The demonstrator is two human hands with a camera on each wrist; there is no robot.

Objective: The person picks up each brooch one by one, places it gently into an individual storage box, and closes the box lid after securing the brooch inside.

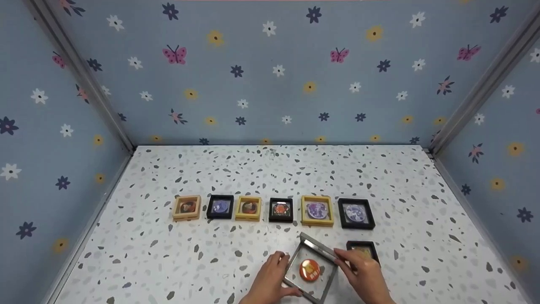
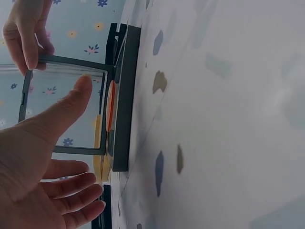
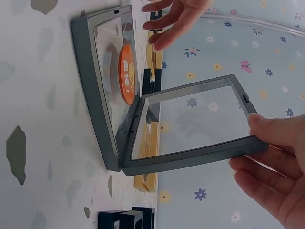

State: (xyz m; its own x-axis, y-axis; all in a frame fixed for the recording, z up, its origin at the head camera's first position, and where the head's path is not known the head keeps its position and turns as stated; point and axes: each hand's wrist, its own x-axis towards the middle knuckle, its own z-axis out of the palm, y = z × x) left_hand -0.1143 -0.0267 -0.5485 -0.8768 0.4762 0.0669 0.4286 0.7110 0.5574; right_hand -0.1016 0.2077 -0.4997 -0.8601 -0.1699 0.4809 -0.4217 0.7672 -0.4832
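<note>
A grey hinged display case with clear film panes lies open on the speckled table, its lower half flat and its lid raised steeply. On the lower pane sits a round orange badge with a yellow figure and white lettering. My right hand pinches the lid's free edge between thumb and fingers, seen closely in the right wrist view. At the case's left side hovers my left hand; in the left wrist view its thumb is extended, its fingers loosely bent, and they hold nothing.
Beyond the case runs a row of small framed badges, including a tan frame, a yellow frame and a black frame. Another black frame is partly hidden by my right hand. Blue flowered panels enclose the table.
</note>
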